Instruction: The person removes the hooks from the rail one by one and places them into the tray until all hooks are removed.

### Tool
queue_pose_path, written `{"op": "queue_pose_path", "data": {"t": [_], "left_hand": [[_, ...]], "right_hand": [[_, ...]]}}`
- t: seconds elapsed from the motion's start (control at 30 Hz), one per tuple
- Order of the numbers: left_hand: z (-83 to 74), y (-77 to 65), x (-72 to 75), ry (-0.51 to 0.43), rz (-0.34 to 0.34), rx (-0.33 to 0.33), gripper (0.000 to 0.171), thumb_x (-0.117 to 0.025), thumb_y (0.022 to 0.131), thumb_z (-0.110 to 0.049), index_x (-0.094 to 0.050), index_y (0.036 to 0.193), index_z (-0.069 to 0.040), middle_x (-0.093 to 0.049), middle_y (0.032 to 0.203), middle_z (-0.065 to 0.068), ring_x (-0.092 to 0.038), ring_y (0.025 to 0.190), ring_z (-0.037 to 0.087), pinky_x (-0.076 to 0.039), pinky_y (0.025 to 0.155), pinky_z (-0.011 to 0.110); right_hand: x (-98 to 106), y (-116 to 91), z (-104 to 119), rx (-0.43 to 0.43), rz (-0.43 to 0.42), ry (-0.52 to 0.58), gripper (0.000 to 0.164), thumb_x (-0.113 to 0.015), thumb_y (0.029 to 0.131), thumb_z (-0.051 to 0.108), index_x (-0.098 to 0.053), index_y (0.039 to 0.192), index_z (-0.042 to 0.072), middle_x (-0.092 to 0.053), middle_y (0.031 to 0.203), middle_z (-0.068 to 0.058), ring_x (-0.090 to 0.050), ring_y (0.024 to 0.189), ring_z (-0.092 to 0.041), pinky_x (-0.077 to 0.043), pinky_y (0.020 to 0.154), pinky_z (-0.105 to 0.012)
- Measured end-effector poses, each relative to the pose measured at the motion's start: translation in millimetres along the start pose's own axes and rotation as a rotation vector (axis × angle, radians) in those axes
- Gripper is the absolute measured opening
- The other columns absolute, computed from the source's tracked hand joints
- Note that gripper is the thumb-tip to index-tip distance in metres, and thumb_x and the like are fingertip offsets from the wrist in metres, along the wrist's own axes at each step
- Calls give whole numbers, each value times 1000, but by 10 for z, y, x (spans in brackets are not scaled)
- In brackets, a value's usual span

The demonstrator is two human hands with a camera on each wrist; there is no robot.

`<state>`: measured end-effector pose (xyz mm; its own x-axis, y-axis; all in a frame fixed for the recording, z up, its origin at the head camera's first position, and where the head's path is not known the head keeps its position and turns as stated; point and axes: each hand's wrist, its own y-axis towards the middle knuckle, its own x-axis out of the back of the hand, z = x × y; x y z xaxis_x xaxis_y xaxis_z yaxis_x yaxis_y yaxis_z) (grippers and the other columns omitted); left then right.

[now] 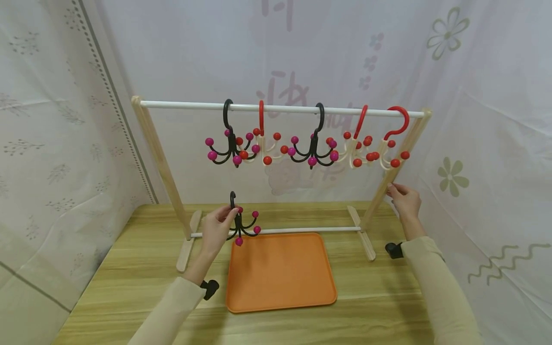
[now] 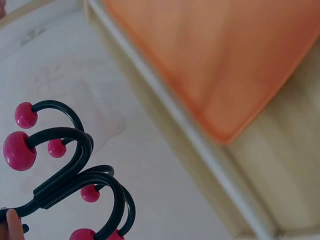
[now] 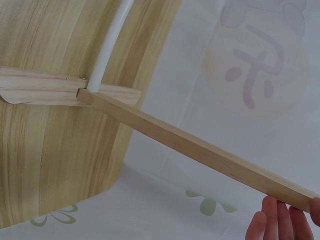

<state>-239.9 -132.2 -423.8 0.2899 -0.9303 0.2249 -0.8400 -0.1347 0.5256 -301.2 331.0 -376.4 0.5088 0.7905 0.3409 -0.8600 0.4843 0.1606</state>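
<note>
My left hand [image 1: 215, 231] pinches a black multi-arm hook hanger [image 1: 238, 223] by its stem, just under the curved top. Magenta balls tip its arms, seen close in the left wrist view. The hanger is in the air, below the rack's white top rail [image 1: 185, 105] and over the back left corner of an orange tray [image 1: 280, 273]. At the other side, my right hand [image 1: 406, 203] grips the rack's right wooden post [image 1: 376, 206] about midway up. In the right wrist view the fingers [image 3: 285, 222] lie along one side of the post, the thumb across from them.
From the top rail hang two black hangers [image 1: 314, 146] and three cream ones with red hooks [image 1: 261, 115]. A white lower bar [image 1: 310, 230] runs behind the tray. Wooden feet [image 1: 189, 247] stand on the wood-grain table [image 1: 142, 273]. Patterned curtains [image 1: 56, 120] surround it.
</note>
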Motion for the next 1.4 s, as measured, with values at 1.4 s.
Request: {"op": "queue_pose_path", "data": {"t": [1.4], "left_hand": [[622, -637, -470, 11, 88, 97, 15, -64, 79, -11, -65, 89, 0, -66, 82, 11, -63, 78, 22, -50, 64, 26]], "right_hand": [[16, 1, -3, 4, 36, -34, 49, -52, 86, 38, -54, 119, 2, -57, 77, 16, -59, 76, 1, -45, 61, -17]]}}
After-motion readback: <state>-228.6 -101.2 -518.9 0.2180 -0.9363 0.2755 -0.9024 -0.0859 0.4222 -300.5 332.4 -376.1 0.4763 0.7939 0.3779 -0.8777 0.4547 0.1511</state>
